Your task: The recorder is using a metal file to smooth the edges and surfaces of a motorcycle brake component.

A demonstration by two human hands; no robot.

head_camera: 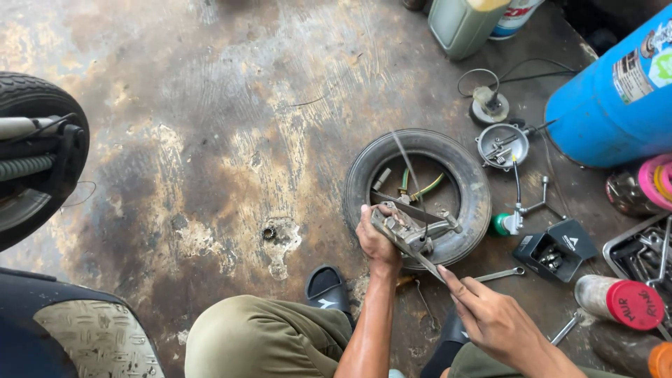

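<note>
A grey metal brake-lever assembly [413,234] is being held over the near rim of a small tyre [418,196] that is lying flat on the stained concrete floor [210,140]. The left hand [376,241] is gripping the assembly's left end, fingers curled shut around it, forearm rising straight up from the lower edge of the view. The right hand [490,318] is reaching in from the lower right, fingers extended and close together, index tip touching the end of a thin dark rod [428,264] that is jutting down from the assembly; whether it is pinching that rod or only pressing it is hard to tell. A fine cable is running up from the assembly across the tyre opening, blurred along its length.

Inside the tyre, small fittings and green-yellow wires [420,187] are lying, too small to sort out. A wrench [498,274] is lying just right of the hands, beside a black box of bits [556,248]. A blue cylinder [616,98] is being cut off at the right edge. The person's knees and black sandal [327,288] are showing below; a scooter wheel [38,154] is partly out of view at left.
</note>
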